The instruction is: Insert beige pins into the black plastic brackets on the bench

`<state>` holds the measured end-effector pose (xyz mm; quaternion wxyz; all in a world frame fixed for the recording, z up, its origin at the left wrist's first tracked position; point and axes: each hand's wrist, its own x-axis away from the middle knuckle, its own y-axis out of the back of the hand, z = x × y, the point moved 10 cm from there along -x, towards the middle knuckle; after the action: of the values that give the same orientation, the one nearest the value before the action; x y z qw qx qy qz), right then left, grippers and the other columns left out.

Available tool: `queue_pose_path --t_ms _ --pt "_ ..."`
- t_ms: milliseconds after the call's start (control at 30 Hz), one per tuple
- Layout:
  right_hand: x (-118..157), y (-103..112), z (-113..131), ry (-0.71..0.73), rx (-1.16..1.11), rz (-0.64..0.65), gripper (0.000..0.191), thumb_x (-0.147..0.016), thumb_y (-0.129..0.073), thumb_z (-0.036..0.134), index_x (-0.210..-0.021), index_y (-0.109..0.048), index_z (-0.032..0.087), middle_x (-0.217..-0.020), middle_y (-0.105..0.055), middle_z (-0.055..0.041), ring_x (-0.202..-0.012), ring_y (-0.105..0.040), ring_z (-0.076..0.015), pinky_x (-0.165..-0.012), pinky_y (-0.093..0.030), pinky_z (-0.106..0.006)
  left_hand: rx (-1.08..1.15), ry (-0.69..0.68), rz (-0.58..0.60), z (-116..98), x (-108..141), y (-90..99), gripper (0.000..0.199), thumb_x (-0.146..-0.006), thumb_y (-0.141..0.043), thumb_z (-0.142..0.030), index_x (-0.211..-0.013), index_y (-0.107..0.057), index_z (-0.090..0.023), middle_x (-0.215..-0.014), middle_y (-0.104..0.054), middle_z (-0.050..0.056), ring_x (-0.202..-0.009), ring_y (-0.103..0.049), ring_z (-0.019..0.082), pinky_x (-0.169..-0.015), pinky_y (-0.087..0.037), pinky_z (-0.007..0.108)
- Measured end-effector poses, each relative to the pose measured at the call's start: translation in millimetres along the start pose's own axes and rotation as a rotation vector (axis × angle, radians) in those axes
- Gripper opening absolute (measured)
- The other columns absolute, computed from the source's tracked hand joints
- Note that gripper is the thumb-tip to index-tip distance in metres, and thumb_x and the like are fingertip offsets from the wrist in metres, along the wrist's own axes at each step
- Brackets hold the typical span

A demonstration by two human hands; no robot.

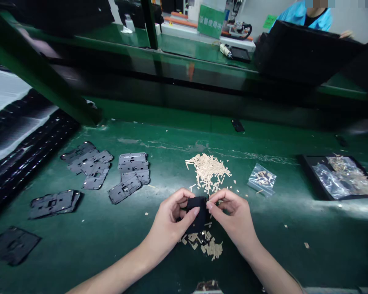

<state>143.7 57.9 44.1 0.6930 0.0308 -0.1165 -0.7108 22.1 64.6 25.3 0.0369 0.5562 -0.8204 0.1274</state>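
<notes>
A flat black plastic part (pixel 196 222) is held above the green table by my left hand (pixel 174 218), thumb across its face and fingers behind. At its upper right edge, my right hand (pixel 230 214) pinches with thumb and forefinger; whatever sits between those fingertips is too small to make out. Just beyond the hands lies a pile of small beige strips (pixel 209 169). Below the part is a smaller heap of beige pieces (pixel 213 248), some of it hidden by the part and my left hand.
Black plates (pixel 133 167) lie in several groups on the left, near a rack (pixel 27 143). To the right are a clear bag (pixel 263 179) and a black tray (pixel 306 179) with bags. A green post (pixel 49 73) slants at left. Across the bench, a person (pixel 294 14) handles a black panel.
</notes>
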Motion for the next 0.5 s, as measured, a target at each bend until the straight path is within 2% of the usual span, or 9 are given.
queue_pose_path --t_ms 500 --pt "-0.4 -1.0 -1.3 -0.028 -0.021 0.003 0.007 -0.074 -0.059 0.017 -0.067 -0.057 0.017 -0.066 -0.057 0.0003 -0.06 -0.053 -0.0113 -0.052 -0.04 -0.022 0.007 0.007 0.005 -0.2 -0.3 -0.3 0.008 -0.078 -0.057 -0.021 -0.079 -0.049 -0.017 -0.068 -0.05 -0.003 -0.06 -0.045 0.008 -0.052 -0.036 0.018"
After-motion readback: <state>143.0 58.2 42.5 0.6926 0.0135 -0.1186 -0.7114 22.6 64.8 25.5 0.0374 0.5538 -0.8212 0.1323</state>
